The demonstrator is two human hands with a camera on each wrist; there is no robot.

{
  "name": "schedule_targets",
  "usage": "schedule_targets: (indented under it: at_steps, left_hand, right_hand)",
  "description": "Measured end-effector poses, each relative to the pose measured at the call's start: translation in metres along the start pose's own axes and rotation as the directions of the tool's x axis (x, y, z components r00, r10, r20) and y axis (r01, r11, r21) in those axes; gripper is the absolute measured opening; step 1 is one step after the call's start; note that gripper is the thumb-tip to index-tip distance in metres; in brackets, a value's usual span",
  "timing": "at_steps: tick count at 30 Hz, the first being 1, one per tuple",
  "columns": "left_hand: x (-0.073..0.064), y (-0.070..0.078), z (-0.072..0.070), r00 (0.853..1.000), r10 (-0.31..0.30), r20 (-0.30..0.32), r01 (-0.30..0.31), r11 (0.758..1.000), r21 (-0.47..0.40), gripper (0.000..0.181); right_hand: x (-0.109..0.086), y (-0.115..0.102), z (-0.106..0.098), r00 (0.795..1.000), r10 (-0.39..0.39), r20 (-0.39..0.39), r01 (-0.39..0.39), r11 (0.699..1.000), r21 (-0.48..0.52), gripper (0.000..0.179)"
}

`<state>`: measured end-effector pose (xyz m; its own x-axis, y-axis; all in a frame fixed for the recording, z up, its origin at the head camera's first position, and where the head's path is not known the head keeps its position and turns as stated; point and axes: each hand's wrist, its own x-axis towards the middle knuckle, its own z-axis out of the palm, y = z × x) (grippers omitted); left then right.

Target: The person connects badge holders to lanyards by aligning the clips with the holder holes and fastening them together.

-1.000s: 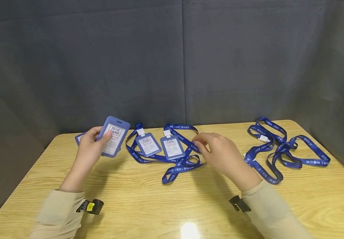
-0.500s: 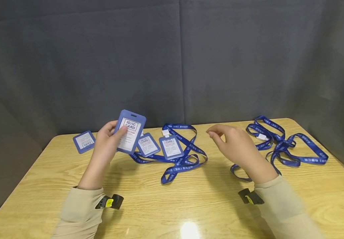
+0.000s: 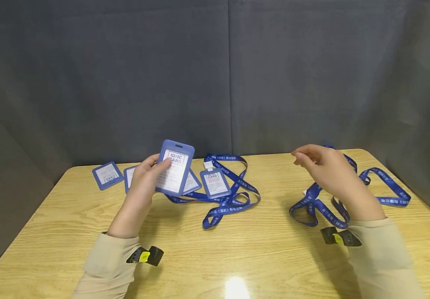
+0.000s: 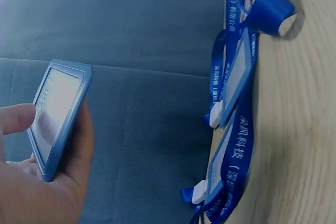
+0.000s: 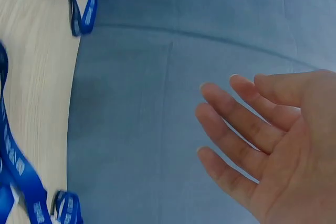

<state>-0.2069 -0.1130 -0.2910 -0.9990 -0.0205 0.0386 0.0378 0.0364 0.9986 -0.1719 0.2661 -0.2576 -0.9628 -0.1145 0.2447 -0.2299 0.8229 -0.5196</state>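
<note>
My left hand [image 3: 144, 176] pinches a blue badge holder [image 3: 177, 178] with an ID/IC CARD insert, thumb on its front, slot end up. It is raised above the table and overlaps a badge holder behind it in the head view. In the left wrist view the same badge holder [image 4: 59, 108] shows at a slant between thumb and fingers. My right hand [image 3: 328, 168] hovers over the loose blue lanyards [image 3: 390, 187] at the right, holding nothing. Its fingers [image 5: 236, 145] are relaxed and slightly bent in the right wrist view.
Loose badge holders [image 3: 107, 175] lie at the table's back left. A badge holder [image 3: 216, 182] clipped to a blue lanyard [image 3: 233, 209] lies mid-table; another clipped one is partly hidden behind the held holder. A dark curtain [image 3: 215, 83] stands behind the wooden table [image 3: 237, 253].
My left hand has carried the badge holder to the right, in front of the clipped holders, and turned it more upright. My right hand has moved away from the middle lanyards toward the right-hand ones.
</note>
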Motion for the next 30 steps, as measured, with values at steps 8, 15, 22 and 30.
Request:
schedule_targets:
  at_steps: [8,15,22,30]
  left_hand:
    - [0.000,-0.005,0.008,1.000,0.011,0.025,-0.012,0.999,0.047,0.038]
    - [0.001,-0.009,0.010,0.999,0.045,-0.008,-0.045,0.998,0.052,0.036]
    - [0.001,-0.011,0.012,0.998,0.061,-0.002,-0.061,0.996,0.058,0.031]
    - [0.000,-0.012,0.013,0.998,0.061,-0.008,-0.060,0.996,0.072,0.032]
  right_hand:
    - [0.001,0.025,-0.013,0.991,0.096,0.091,-0.094,0.995,-0.036,0.043]
    - [0.000,0.049,-0.018,0.975,0.115,0.189,-0.087,0.985,-0.151,0.038]
    - [-0.003,0.072,-0.016,0.910,0.201,0.363,-0.165,0.978,-0.127,0.023]
    - [-0.002,0.085,-0.002,0.865,0.264,0.427,-0.212,0.963,-0.165,0.020]
